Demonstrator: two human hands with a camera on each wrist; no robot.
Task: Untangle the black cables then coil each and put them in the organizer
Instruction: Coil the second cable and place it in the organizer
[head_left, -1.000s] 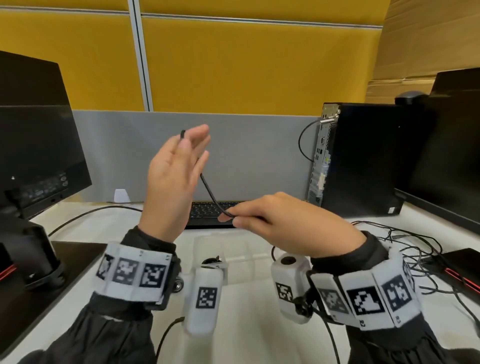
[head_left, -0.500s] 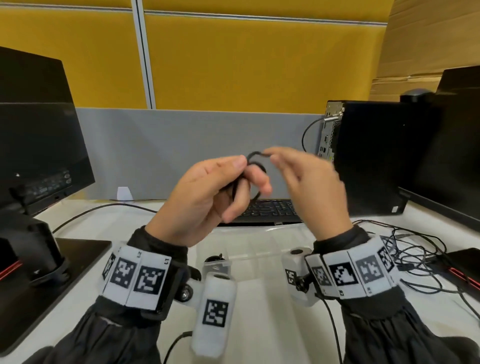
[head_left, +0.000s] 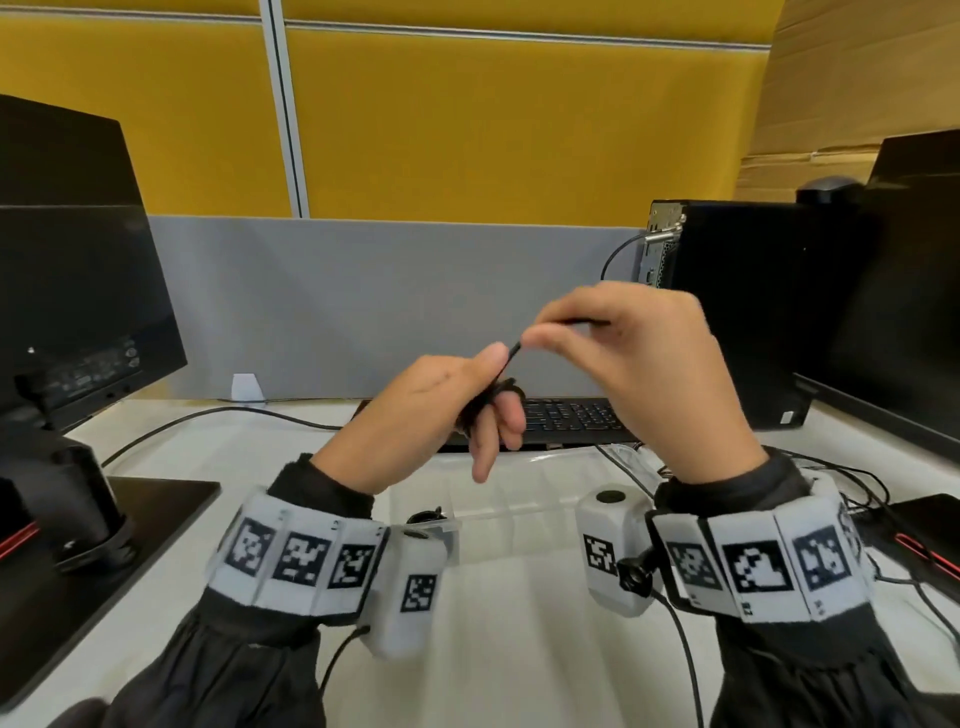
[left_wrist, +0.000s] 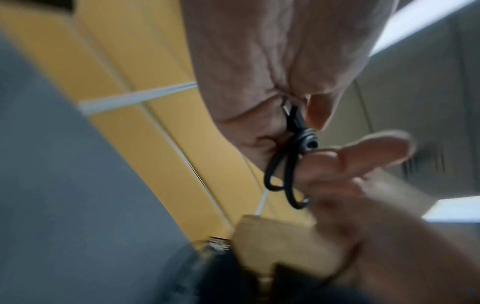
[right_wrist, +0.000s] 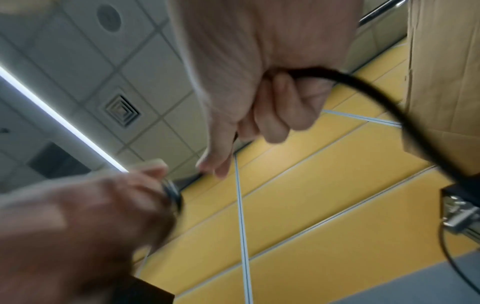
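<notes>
A thin black cable is held in the air between both hands, above the clear plastic organizer. My left hand holds a small coil of it looped round its fingers; in the left wrist view the coil hangs in loops with a connector pressed under the thumb. My right hand pinches the cable's free stretch just right of the coil and slightly higher. In the blurred right wrist view the coil shows at the left hand's fingertips.
A coiled black cable lies in the organizer's near left compartment. Loose black cables lie tangled at the right on the white desk. A keyboard is behind the organizer, a monitor at the left, a computer tower at the right.
My left hand, raised and open a second ago, has curled round the cable. The right hand rose from below to the right of it, and the long stretch between them is now a small coil.
</notes>
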